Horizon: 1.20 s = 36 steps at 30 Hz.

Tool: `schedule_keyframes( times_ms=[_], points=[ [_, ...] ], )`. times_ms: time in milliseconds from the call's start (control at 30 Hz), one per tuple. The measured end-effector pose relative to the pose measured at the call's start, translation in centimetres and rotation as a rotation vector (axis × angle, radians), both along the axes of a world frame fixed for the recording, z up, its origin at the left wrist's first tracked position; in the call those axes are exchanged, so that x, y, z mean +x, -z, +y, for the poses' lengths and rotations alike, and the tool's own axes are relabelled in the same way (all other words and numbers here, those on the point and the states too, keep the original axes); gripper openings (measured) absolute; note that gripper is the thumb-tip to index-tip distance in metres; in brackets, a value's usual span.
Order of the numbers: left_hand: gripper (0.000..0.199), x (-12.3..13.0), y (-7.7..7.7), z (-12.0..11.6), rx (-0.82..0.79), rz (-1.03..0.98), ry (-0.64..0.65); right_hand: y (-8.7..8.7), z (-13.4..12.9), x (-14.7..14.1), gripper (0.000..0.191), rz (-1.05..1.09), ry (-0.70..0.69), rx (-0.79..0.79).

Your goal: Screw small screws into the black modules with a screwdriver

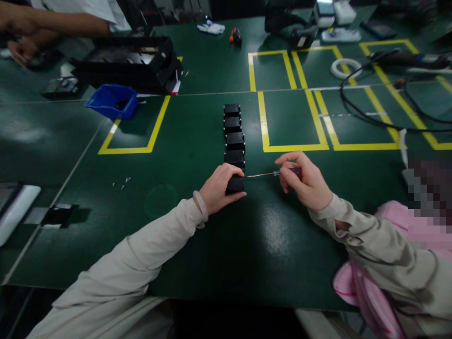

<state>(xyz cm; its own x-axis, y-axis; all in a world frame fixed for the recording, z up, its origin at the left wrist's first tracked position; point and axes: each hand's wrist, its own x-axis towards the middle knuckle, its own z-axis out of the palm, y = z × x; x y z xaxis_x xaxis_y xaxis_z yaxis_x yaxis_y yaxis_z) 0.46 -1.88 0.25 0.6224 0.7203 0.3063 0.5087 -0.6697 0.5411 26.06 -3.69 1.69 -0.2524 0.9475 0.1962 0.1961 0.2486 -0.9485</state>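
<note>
My left hand point(219, 189) grips a small black block point(235, 185) at the near end of a row, thumb and fingers at its sides. Between the fingers of my right hand point(304, 180) is a screwdriver point(287, 172) with a thin metal shaft. It lies roughly level, and its tip meets the right side of the held block. Beyond the held piece, several similar black blocks point(234, 140) stand in a line leading away from me, with small shiny bits at their side edges.
Several small screws point(126, 181) lie on the green table point(197, 268) to the left. A blue bin point(113, 101) stands near stacked black trays point(130, 66). Yellow tape outlines point(295, 149) mark the table. A black cable point(367, 120) curves at right. Another person's arm point(67, 21) reaches in at far left.
</note>
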Motion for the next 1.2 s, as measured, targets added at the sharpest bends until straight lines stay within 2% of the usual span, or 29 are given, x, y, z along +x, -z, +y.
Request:
schedule_keyframes(
  times_ms=[300,900,1200],
  points=[
    [0.037,0.05,-0.10,0.05,0.007,-0.004,0.001,-0.06,0.03,0.08,0.018,-0.028,0.007,-0.051],
    [0.036,0.02,-0.04,0.01,-0.007,-0.008,0.003,-0.09,0.18,-0.03,0.013,0.057,-0.009,-0.079],
    [0.036,0.04,-0.13,-0.06,-0.009,-0.004,0.001,-0.06,0.12,0.09,0.020,0.040,0.006,-0.112]
  ],
)
